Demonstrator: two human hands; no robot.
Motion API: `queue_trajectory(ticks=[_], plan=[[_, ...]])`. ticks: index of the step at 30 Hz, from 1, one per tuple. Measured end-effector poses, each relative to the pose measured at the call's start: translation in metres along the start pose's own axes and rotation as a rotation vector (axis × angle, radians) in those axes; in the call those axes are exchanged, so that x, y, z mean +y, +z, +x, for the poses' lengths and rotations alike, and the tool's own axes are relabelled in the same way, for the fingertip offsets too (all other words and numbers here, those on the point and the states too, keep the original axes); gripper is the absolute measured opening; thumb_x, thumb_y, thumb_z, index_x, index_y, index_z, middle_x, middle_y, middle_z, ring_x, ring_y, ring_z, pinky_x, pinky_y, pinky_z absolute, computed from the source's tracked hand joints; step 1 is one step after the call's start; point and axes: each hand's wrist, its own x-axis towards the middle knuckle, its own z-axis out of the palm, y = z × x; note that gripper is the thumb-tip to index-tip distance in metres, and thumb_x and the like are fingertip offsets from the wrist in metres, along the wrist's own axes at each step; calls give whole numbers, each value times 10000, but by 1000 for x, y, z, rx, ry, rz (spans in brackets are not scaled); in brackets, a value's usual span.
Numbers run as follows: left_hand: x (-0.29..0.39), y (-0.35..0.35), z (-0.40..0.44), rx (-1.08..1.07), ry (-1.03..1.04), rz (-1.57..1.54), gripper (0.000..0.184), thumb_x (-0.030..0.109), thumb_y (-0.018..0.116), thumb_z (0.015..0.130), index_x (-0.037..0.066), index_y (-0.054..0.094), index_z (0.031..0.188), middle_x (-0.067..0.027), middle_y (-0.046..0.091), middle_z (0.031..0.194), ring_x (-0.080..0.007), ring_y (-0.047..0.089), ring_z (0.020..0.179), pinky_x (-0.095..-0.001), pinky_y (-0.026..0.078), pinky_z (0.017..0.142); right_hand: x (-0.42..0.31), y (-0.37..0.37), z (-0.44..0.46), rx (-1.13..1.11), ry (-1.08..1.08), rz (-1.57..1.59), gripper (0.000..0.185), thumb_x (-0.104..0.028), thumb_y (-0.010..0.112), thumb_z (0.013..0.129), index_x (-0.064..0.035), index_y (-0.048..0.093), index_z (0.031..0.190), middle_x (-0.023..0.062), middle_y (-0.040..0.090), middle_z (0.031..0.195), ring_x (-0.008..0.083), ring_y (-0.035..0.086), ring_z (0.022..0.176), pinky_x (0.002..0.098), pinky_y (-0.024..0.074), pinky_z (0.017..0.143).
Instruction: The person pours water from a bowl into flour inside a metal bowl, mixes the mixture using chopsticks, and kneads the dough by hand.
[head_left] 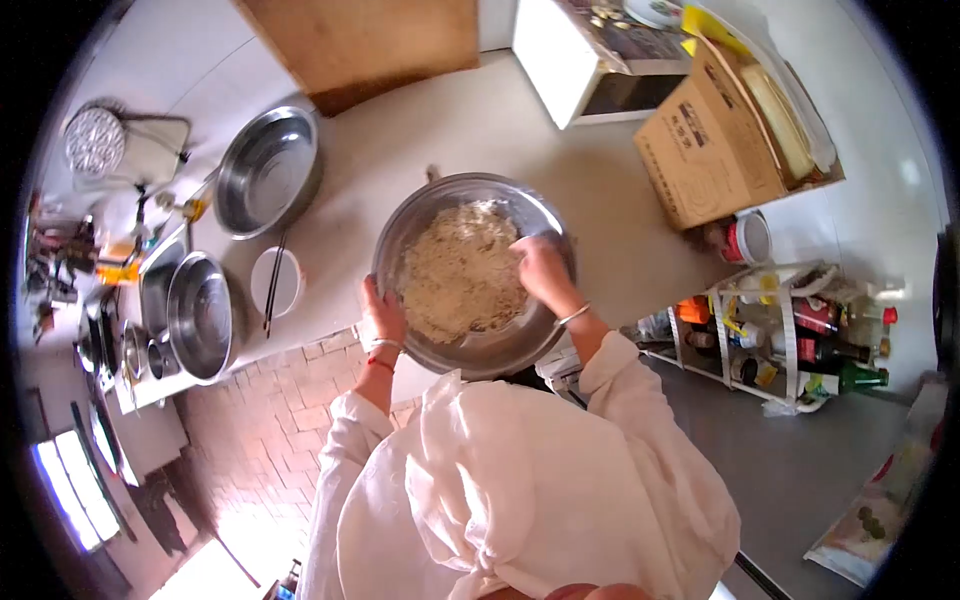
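A large steel mixing bowl (534, 204) stands near the counter's front edge. Crumbly, pale flour dough (458, 270) fills much of it, with drier flour toward the far side. My left hand (383, 314) grips the bowl's left rim, its fingers partly hidden against the outside. Inside the bowl, at the right edge of the dough, is my right hand (544, 272) with its fingers curled closed. What those fingers hold, if anything, is hidden from above.
Left on the counter (610, 185) are two steel basins (262, 175) (200, 315) and a white bowl (277, 283) with chopsticks (273, 290) across it. A cardboard box (695, 140) stands back right. A white rack (785, 340) with several bottles is at right.
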Motion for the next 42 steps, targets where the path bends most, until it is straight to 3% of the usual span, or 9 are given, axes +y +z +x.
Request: queue_trajectory(ticks=[3,9,17,19,26,31,36,40,42], plan=[[16,-10,-2,-12,33,-16,472,177,488,892,87,396,1346,-264,600,1140,-460,592,988,-509,473,826,17,1,35,-91,318,-118,204,-104,494,829,28,622,917,274,642,931,434,622,877,508,494,789],[21,-17,0,-112,-20,53,541,173,512,882,84,349,1390,-234,590,1186,-446,595,978,-502,482,826,-40,76,123,-250,261,-330,326,-277,577,835,40,631,889,242,665,877,390,654,840,480,527,778],[17,-10,1,-88,-51,-40,548,183,523,899,96,350,1411,-221,552,1259,-413,571,1069,-477,477,878,-108,130,56,-662,-133,-29,371,-299,624,801,-33,617,1058,238,653,972,386,627,964,461,507,843],[13,-6,1,-43,-18,-13,561,175,509,893,115,330,1421,-192,570,1251,-409,593,1022,-485,484,848,-104,105,26,-654,-496,-164,359,-208,648,775,-50,597,1094,239,594,1146,375,573,1076,464,464,910],[6,0,0,11,23,-85,522,183,505,897,111,361,1394,-195,586,1225,-399,587,1043,-479,479,857,-97,9,-31,-802,-351,-360,607,-100,723,680,-106,534,1257,146,459,1305,340,411,1278,465,409,993],[10,-2,0,-2,10,-69,503,181,505,894,93,384,1375,-210,589,1206,-412,592,1014,-487,481,844,-94,70,-37,-534,-840,-493,447,-191,579,828,-232,554,1272,87,429,1406,306,409,1291,504,332,1050],[16,-8,1,-46,-31,-104,481,177,517,909,46,383,1352,-261,568,1196,-439,571,1038,-473,472,861,-62,142,34,-379,-299,-437,275,-158,567,833,-112,609,1101,118,615,1152,313,577,1059,422,498,836],[20,-11,0,-50,-18,-71,493,181,508,921,37,367,1371,-261,554,1232,-422,567,1077,-453,474,880,-73,77,70,-171,55,-132,216,-93,620,811,-58,558,1015,162,645,943,386,622,865,458,514,704],[20,-12,1,-69,-24,-97,514,186,510,921,43,354,1390,-262,540,1258,-418,557,1103,-447,465,908,-64,91,76,-59,77,-211,345,-92,636,802,-68,509,1121,194,577,1135,383,627,909,473,522,745]])
